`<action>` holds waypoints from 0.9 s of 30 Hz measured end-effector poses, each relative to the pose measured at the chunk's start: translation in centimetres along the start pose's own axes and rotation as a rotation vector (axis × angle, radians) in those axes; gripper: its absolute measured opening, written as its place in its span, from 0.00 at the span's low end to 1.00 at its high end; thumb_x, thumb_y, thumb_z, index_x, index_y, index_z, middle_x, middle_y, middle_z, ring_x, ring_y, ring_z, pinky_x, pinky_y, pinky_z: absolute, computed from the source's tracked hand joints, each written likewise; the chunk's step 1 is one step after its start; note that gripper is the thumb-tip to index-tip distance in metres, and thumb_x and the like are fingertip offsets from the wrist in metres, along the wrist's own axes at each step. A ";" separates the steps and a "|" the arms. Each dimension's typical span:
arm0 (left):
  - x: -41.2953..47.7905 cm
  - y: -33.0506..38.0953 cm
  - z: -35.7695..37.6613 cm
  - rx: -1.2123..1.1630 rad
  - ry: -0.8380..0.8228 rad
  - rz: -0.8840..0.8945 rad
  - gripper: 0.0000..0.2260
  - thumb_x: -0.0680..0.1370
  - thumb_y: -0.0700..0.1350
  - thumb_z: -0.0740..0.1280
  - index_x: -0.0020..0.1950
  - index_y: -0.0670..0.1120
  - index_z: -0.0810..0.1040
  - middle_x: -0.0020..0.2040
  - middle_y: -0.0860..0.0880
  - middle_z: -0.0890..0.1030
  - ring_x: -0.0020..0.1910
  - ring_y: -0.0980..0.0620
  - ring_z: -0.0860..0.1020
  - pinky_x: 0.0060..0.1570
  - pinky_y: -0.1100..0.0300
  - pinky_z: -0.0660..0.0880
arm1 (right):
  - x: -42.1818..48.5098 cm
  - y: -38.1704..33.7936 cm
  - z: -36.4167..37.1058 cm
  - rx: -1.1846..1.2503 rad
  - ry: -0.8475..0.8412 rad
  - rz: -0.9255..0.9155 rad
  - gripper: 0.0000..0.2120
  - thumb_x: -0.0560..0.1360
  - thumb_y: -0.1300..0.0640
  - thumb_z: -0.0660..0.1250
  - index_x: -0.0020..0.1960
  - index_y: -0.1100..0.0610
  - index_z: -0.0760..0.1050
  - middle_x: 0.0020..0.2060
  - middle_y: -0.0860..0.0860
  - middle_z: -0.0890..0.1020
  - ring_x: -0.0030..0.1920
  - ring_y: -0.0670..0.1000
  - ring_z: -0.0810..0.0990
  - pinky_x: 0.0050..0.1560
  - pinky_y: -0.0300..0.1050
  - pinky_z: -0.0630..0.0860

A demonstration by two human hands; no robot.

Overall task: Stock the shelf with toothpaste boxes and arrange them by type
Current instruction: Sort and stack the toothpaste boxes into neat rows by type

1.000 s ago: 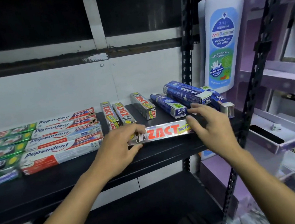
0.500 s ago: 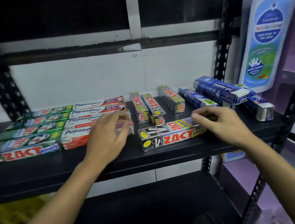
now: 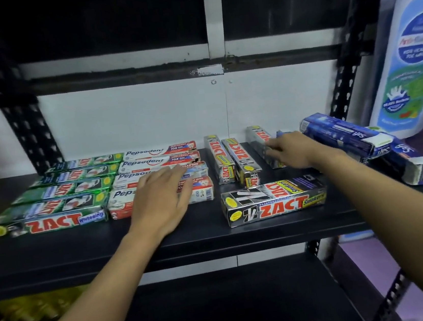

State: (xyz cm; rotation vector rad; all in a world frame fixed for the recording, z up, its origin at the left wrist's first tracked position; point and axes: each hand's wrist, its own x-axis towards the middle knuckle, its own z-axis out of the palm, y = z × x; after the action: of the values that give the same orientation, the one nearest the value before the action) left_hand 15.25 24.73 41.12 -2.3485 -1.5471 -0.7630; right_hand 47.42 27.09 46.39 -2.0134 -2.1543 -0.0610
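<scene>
Black metal shelf [image 3: 188, 238] takes up pretty much the whole view, with a white wall [image 3: 133, 116] behind it and a second dark shelf [image 3: 223, 305] underneath. Off to the right there's a big bottle-shaped sign [image 3: 410, 55] in white and blue, too blurry to read properly.

All the toothpaste sits on the upper shelf, sorted into groups. Far left is a neat block of green boxes [image 3: 59, 192] lying sideways, one behind the other. Right beside them, touching, is a block of white-and-red boxes [image 3: 152, 162] laid the same way. At the far right end is a messy pile of blue boxes [image 3: 346, 135], stacked on each other and tilted.

In between are the silver boxes. One long silver box [image 3: 274, 203] lies crosswise near the front edge, nobody touching it. Behind it, two silver boxes [image 3: 231, 160] lie side by side pointing front to back, and a third silver box [image 3: 258, 138] sits a bit apart to their right, further back.

The left hand [image 3: 162, 201] is laid flat, palm down, on the front white-and-red boxes, fingers straight and together, not gripping anything. The right hand [image 3: 294, 150] is stretched over that third silver box with the fingers on top of it, but it's blurred, so I can't tell if it's actually gripping or just touching.
</scene>
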 end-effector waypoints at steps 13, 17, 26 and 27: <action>0.2 -0.3 0.6 0.042 -0.021 -0.017 0.28 0.81 0.61 0.47 0.68 0.50 0.77 0.64 0.51 0.80 0.65 0.49 0.75 0.64 0.50 0.67 | -8.0 2.1 -3.0 -0.001 0.115 0.148 0.31 0.78 0.35 0.53 0.34 0.58 0.77 0.29 0.53 0.79 0.36 0.53 0.77 0.38 0.46 0.73; 0.1 -0.2 0.5 0.034 -0.015 -0.027 0.25 0.82 0.60 0.49 0.66 0.50 0.77 0.60 0.51 0.81 0.61 0.49 0.76 0.61 0.51 0.68 | -6.9 0.4 -3.6 -0.107 0.174 0.134 0.24 0.77 0.34 0.56 0.43 0.50 0.82 0.37 0.51 0.83 0.42 0.54 0.79 0.41 0.47 0.76; 0.0 -0.3 0.4 0.009 -0.026 -0.041 0.22 0.83 0.60 0.52 0.65 0.51 0.77 0.59 0.52 0.81 0.61 0.50 0.76 0.61 0.51 0.66 | -4.0 -6.3 0.2 0.055 -0.057 -0.140 0.21 0.79 0.35 0.52 0.69 0.38 0.70 0.68 0.47 0.76 0.73 0.54 0.67 0.74 0.64 0.54; -0.1 -0.3 0.4 0.012 -0.023 -0.038 0.23 0.83 0.60 0.51 0.65 0.51 0.77 0.59 0.52 0.81 0.61 0.50 0.76 0.62 0.51 0.66 | -3.9 -5.9 0.3 0.054 -0.021 -0.124 0.20 0.80 0.36 0.52 0.67 0.38 0.73 0.65 0.47 0.78 0.74 0.53 0.66 0.73 0.68 0.49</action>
State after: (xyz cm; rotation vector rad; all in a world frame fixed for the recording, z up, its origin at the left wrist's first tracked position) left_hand 15.07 24.99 40.72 -2.3334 -1.6053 -0.7357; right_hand 41.74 22.87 46.01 -1.8582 -2.2662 0.0001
